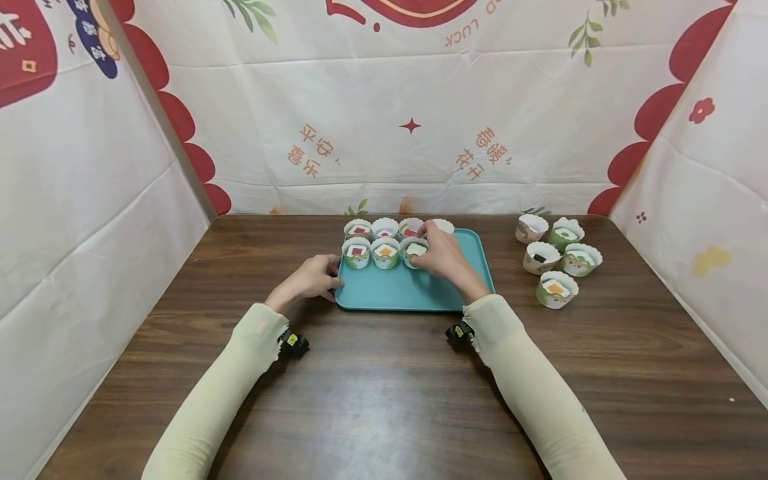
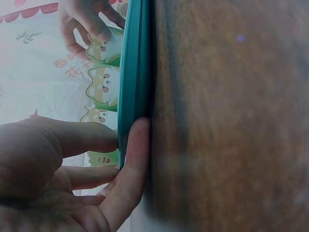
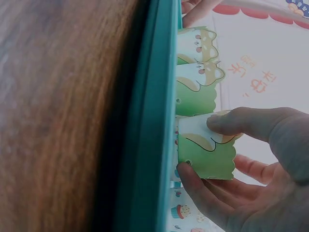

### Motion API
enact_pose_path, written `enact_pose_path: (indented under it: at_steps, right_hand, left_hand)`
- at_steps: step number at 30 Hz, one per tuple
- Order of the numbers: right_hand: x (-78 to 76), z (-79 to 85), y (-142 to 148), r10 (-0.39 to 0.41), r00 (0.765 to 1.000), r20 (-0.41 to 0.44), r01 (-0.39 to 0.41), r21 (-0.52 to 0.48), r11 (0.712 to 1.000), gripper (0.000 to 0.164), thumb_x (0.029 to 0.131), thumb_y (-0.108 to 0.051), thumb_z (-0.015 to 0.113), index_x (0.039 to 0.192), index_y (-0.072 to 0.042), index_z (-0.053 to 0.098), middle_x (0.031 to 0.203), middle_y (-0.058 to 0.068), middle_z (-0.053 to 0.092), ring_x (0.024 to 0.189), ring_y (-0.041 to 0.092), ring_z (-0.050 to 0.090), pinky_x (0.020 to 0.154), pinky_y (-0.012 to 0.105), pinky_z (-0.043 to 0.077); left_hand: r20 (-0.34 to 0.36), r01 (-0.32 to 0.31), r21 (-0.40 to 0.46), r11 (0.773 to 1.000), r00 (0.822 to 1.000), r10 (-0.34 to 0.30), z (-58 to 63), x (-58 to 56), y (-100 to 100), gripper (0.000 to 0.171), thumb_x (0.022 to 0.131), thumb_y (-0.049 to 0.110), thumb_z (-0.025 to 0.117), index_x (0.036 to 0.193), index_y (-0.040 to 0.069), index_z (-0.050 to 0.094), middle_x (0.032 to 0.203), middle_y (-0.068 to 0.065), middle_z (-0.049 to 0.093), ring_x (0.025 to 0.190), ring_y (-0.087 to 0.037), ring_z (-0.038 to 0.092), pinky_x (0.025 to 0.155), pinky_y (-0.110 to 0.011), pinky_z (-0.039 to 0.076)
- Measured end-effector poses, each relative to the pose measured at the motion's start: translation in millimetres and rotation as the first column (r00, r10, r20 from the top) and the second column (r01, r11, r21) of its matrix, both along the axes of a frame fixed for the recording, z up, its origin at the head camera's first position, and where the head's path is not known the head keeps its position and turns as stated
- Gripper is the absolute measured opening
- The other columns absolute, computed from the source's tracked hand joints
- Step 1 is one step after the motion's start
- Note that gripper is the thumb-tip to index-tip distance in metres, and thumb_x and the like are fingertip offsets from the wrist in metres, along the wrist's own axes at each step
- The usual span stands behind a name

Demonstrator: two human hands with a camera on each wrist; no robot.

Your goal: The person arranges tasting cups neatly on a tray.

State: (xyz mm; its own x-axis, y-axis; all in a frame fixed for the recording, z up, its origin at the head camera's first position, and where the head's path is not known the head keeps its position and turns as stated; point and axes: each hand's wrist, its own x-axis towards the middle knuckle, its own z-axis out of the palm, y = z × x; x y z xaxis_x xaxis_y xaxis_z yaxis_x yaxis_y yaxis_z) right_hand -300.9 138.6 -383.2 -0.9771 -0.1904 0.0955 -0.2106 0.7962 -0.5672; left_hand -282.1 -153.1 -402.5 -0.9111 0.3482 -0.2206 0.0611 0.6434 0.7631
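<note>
A turquoise tray [image 1: 390, 290] lies on the table, with two rows of paper cupcake cups on its far half. My left hand [image 1: 307, 276] grips the tray's left edge, fingers on both sides of the rim [image 2: 135, 63] in the left wrist view. At the right end of the front row, my right hand [image 1: 447, 259] holds a green-and-white paper cupcake cup [image 3: 205, 157] between thumb and fingers. Beside it in that row stand a cup with an orange square [image 1: 385, 253] and one with a dark red square [image 1: 357, 253]. Fingers partly hide the back-row cups.
On the right of the wooden table [image 1: 372, 400], several more paper cupcake cups [image 1: 557, 291] stand in a loose group. Printed white cloth [image 1: 384, 153] hangs behind the table and along both sides.
</note>
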Motion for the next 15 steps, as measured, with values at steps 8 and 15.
enact_pose_path:
  at_steps: [8, 15]
  right_hand:
    - [0.8, -2.8, -0.1, -0.023, 0.999, 0.024, 0.023, -0.009, 1.000, 0.047, 0.087, -0.022, 0.079, 0.116, -0.004, 0.046, 0.105, 0.018, 0.063, 0.088, 0.032, 0.050, 0.076, 0.038, 0.042]
    - [-0.4, -6.1, -0.4, -0.002, 0.999, 0.041, 0.002, -0.005, 1.000, 0.048, 0.089, -0.022, 0.079, 0.119, -0.004, 0.047, 0.097, 0.014, 0.059, 0.083, 0.029, 0.049, 0.072, 0.036, 0.041]
  left_hand:
    - [0.001, 0.003, -0.012, 1.000, 1.000, -0.003, 2.2, 0.3, 1.0, 0.061, 0.098, 0.004, 0.062, 0.154, -0.006, 0.038, 0.133, -0.028, 0.056, 0.096, -0.030, 0.069, 0.070, -0.033, 0.066]
    - [0.011, 0.007, -0.013, 1.000, 1.000, -0.007, 2.4, 0.7, 0.0, 0.063, 0.100, 0.005, 0.061, 0.157, -0.005, 0.035, 0.135, -0.029, 0.058, 0.101, -0.032, 0.070, 0.071, -0.034, 0.066]
